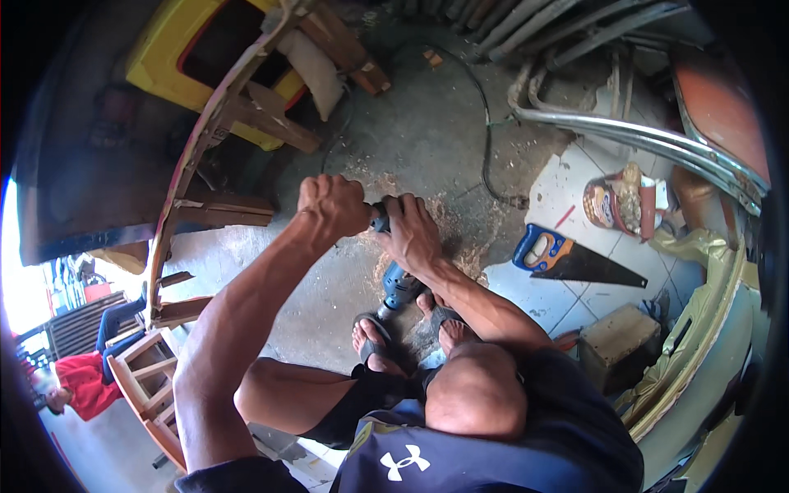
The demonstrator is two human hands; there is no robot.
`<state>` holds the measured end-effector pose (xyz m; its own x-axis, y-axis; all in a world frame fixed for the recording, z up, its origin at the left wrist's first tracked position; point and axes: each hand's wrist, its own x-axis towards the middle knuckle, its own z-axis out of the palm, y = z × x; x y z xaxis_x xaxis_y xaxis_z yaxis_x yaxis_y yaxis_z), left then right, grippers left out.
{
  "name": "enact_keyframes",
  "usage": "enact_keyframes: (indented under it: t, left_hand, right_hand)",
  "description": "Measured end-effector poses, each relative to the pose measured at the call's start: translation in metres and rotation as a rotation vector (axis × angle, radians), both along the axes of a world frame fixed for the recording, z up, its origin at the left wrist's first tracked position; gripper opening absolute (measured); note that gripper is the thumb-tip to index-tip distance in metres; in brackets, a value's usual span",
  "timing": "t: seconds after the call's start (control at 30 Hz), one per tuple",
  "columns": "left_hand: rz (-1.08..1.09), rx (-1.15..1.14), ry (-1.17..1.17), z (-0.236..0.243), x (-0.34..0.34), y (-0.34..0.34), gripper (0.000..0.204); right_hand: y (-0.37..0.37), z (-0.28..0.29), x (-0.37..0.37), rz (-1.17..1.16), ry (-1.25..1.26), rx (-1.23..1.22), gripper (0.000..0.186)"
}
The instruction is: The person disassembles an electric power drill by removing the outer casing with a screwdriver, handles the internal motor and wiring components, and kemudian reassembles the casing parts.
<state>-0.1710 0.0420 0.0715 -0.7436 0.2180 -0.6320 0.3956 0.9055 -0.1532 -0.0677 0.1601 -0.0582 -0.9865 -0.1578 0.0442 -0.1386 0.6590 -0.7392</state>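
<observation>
My left hand (329, 205) is closed on a dark piece (380, 217) at the top of a blue power drill (399, 283). My right hand (411, 234) wraps round the same dark piece, just beside my left; exactly what each finger grips is partly hidden. Below my hands the drill's metal chuck (384, 311) points down toward my sandalled feet (370, 341). Pale wood shavings (460, 263) lie on the concrete around it.
A handsaw (596, 267) lies on white tiles at right, near metal tube frames (616, 123). A black cable (485, 140) crosses the floor. A wooden frame (193, 156) and yellow object (164, 66) stand left. A person in red (78, 378) is at lower left, by a wooden chair (144, 374).
</observation>
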Motion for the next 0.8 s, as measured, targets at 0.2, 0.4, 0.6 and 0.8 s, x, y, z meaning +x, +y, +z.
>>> enact_keyframes:
  t: [0.2, 0.4, 0.6, 0.8]
  left_hand:
    - [-0.027, -0.014, -0.007, 0.011, 0.006, -0.001, 0.05]
    - [0.069, 0.066, -0.123, -0.001, 0.019, -0.011, 0.055]
    - [-0.029, 0.132, 0.086, -0.059, 0.025, -0.03, 0.042]
    - [-0.01, 0.115, 0.045, -0.076, 0.004, -0.102, 0.035]
  right_hand:
    - [0.001, -0.005, -0.004, -0.041, 0.135, 0.005, 0.047]
    - [0.006, 0.01, 0.003, -0.013, 0.041, 0.055, 0.046]
    - [0.02, 0.027, 0.032, 0.047, 0.125, -0.107, 0.029]
    - [0.059, 0.05, 0.071, -0.26, -0.222, -0.354, 0.029]
